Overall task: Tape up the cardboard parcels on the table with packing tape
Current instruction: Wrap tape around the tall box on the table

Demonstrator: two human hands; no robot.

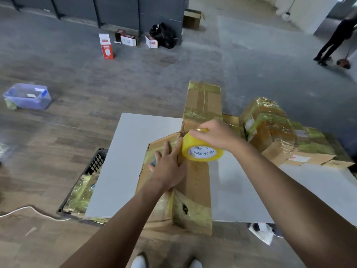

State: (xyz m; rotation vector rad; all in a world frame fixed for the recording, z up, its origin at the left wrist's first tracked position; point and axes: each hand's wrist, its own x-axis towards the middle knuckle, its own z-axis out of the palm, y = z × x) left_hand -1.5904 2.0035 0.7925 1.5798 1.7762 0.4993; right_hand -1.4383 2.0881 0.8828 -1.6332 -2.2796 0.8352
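Pressing the left hand (168,171) flat, fingers spread, on the long cardboard parcel (199,178) lying across the table (133,151), a person grips the yellow tape roll (201,151) in the right hand (216,135), held against the parcel's top. The strip could wrinkle or lift if the flat hand slips. Left of the parcel, a black crate (96,163) holds tape-wrapped parcels (79,194). Far left of it, a blue tub (41,103) holds small items.

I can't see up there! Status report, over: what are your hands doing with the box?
Left hand flat on the long cardboard parcel. Right hand grips the yellow tape roll against it. Taped parcels piled right, not in the way.
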